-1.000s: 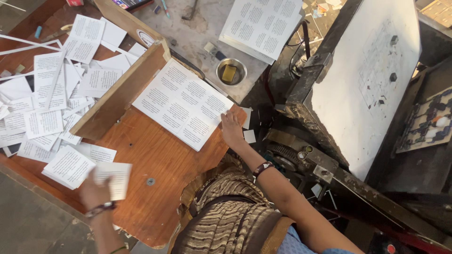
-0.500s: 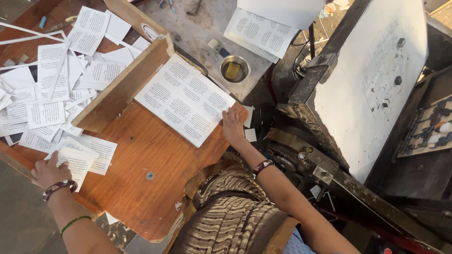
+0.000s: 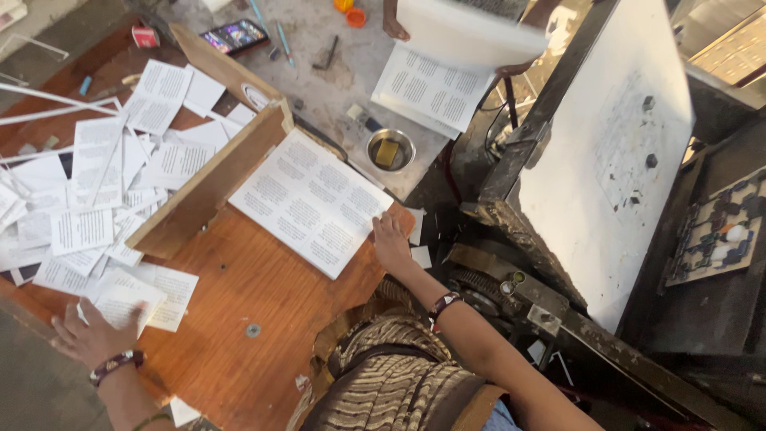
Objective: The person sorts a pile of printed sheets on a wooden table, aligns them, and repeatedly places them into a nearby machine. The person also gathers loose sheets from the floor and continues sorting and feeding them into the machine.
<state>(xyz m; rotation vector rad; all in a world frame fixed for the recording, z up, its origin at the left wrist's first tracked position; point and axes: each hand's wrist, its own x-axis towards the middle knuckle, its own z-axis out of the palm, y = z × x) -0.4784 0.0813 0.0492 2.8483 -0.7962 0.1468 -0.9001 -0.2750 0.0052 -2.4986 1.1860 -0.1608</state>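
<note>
1. At far left, loose printed slips (image 3: 88,191) lie heaped on the wooden desk (image 3: 263,303); several run off the frame's edge, and their print is too small to make out.
2. The left hand (image 3: 89,335), fingers spread, presses flat on a small sheaf of slips (image 3: 140,297) at the desk's near corner; the forearm is cut off below.
3. A slanted wooden board (image 3: 209,185) separates the heap from a large printed sheet (image 3: 311,203).
4. The right hand (image 3: 391,243) rests open on that sheet's near right corner, gripping nothing.
5. Beyond, a small metal bowl (image 3: 390,149) holds a yellow block.
6. At right, a white press plate (image 3: 606,168) stands tilted, its base hidden by dark machinery.
</note>
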